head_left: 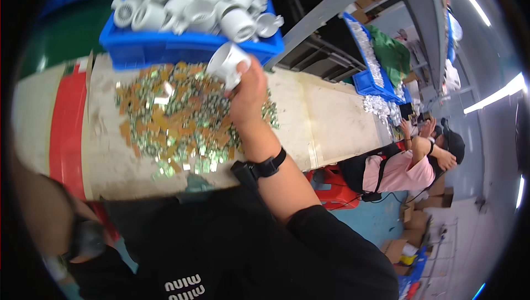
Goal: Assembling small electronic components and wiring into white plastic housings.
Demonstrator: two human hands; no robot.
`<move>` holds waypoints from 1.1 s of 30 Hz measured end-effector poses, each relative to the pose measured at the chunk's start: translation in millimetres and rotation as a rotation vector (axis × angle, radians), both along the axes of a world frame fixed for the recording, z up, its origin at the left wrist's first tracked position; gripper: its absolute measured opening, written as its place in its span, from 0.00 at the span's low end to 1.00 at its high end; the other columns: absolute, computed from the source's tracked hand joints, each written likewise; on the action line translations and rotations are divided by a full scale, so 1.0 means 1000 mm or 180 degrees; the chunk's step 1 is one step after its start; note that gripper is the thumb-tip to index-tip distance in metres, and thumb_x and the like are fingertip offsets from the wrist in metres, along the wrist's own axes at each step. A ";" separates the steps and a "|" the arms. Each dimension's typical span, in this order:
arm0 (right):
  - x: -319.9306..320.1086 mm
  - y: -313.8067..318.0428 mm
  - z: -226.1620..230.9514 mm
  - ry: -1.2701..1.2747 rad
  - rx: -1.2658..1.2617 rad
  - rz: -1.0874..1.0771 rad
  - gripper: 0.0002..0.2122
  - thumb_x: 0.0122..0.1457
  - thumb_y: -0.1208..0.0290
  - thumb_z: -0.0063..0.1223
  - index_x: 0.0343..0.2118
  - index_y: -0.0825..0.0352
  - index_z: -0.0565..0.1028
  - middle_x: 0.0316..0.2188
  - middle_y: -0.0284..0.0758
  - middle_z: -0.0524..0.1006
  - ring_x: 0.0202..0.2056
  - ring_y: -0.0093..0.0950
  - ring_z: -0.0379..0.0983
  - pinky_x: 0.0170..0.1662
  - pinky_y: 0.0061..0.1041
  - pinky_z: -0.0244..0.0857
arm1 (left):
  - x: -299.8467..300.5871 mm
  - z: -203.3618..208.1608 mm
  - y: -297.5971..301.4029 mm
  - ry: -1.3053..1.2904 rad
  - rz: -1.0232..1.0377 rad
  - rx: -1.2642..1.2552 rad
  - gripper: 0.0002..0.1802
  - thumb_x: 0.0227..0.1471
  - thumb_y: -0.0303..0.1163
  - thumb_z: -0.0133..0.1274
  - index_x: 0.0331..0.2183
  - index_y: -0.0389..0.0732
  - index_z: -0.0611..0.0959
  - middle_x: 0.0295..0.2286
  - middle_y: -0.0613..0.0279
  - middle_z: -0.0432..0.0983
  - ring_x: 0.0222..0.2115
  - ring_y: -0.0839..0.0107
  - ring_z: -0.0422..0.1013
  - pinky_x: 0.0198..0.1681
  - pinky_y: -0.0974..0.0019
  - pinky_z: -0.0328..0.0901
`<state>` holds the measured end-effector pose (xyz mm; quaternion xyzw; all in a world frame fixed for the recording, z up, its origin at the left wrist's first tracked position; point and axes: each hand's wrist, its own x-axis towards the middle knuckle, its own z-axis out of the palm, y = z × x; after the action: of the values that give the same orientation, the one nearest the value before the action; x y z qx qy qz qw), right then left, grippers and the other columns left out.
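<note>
My right hand [249, 93] is closed round a white plastic cup-shaped housing [226, 64] with small side lugs. It holds the part up at the front edge of a blue bin [141, 49], over the table. Heaped in that bin are many similar white housings [182, 4]. Below and left of the hand lies a spread of small shiny pieces [187, 115], greenish and orange-brown, which look like little circuit boards. My left hand [47, 206] is at the lower left, dark and blurred, near the table's left end; its fingers cannot be made out.
Red tape [69, 129] crosses the pale tabletop [331, 118] at left. A grey metal post [337, 10] rises behind the table. Farther right, a co-worker in a pink shirt [400, 173] sits by another blue bin [367, 82] and a pile of silvery parts [381, 107].
</note>
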<state>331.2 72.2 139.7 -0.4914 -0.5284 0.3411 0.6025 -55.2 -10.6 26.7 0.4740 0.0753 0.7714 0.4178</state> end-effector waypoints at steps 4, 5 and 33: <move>-0.078 0.019 0.020 0.0460 0.0309 0.0732 0.25 0.68 0.47 0.47 0.47 0.69 0.74 0.29 0.34 0.79 0.22 0.18 0.70 0.22 0.17 0.61 | -0.414 -0.188 -0.051 -0.0129 0.1044 -0.0182 0.21 0.62 0.44 0.50 0.43 0.33 0.77 0.33 0.51 0.75 0.30 0.66 0.72 0.36 0.64 0.69; -0.078 0.020 0.015 0.0623 0.0354 0.0749 0.24 0.68 0.47 0.47 0.46 0.69 0.75 0.29 0.34 0.79 0.22 0.18 0.70 0.22 0.17 0.60 | -0.473 -0.158 -0.072 -0.0011 0.1200 -0.0172 0.21 0.63 0.44 0.50 0.43 0.33 0.77 0.33 0.51 0.75 0.31 0.66 0.72 0.36 0.64 0.69; -0.039 0.044 -0.021 0.1182 0.0897 0.0724 0.24 0.65 0.77 0.57 0.62 0.71 0.65 0.55 0.37 0.73 0.49 0.26 0.74 0.47 0.23 0.71 | 0.125 0.376 -0.098 0.1222 0.1737 0.1362 0.11 0.56 0.26 0.52 0.43 0.37 0.76 0.35 0.58 0.72 0.32 0.65 0.70 0.40 0.67 0.68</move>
<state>292.1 116.6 118.9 -0.2689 -0.5029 0.4140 0.7095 69.6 -108.1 402.4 0.6486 0.1127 0.7497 0.0675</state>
